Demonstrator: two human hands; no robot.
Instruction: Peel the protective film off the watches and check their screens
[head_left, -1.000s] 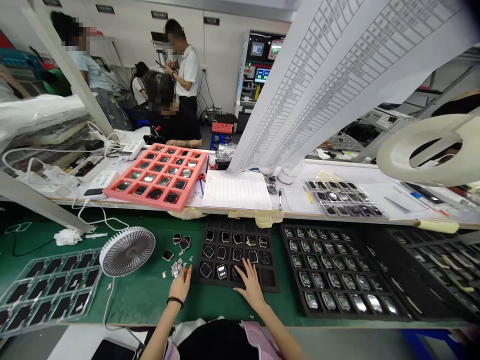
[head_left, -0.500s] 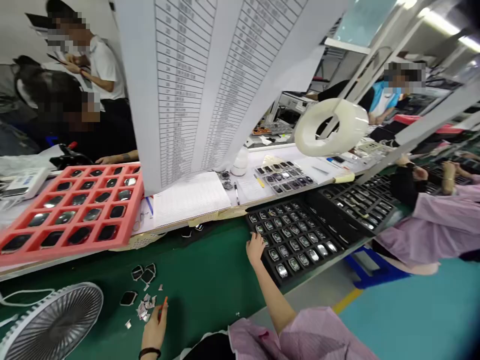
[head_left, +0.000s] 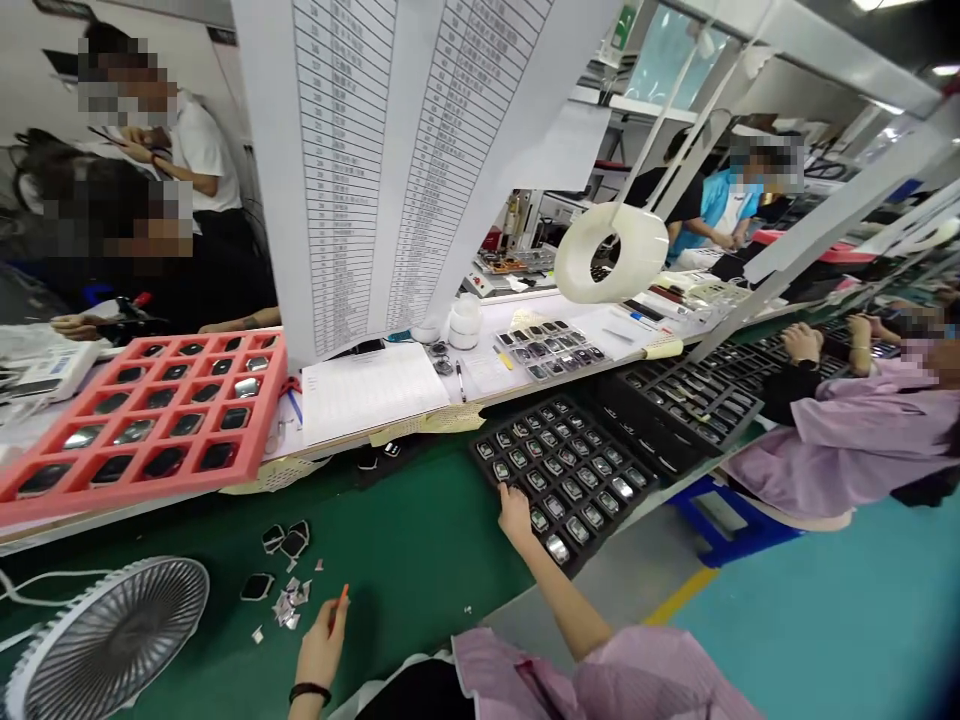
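Note:
My left hand (head_left: 320, 645) is closed around a thin orange stick-like tool (head_left: 344, 594), held above the green bench; only its tip shows. Left of that hand lie small whitish scraps (head_left: 289, 603) and several square dark watch faces (head_left: 296, 540). My right hand (head_left: 516, 516) grips the left edge of a black tray (head_left: 480, 437), fingers bent over the rim. Rows of watch cases (head_left: 571, 488) fill the tray's pockets. What the fingertips touch inside the rim is partly hidden.
A round fan (head_left: 112, 640) stands at lower left. On the shelf sit a pink foam tray (head_left: 259, 440), papers (head_left: 375, 395) and a clear tray of watch parts (head_left: 551, 350). A tape roll (head_left: 566, 262) and printed sheets hang above. Further black trays (head_left: 637, 430) and a co-worker (head_left: 832, 440) are at right.
The black tray has shifted a little toward me, away from the trays at right, with my right hand at its edge. My left hand has moved slightly right with the orange tool. The view has shifted.

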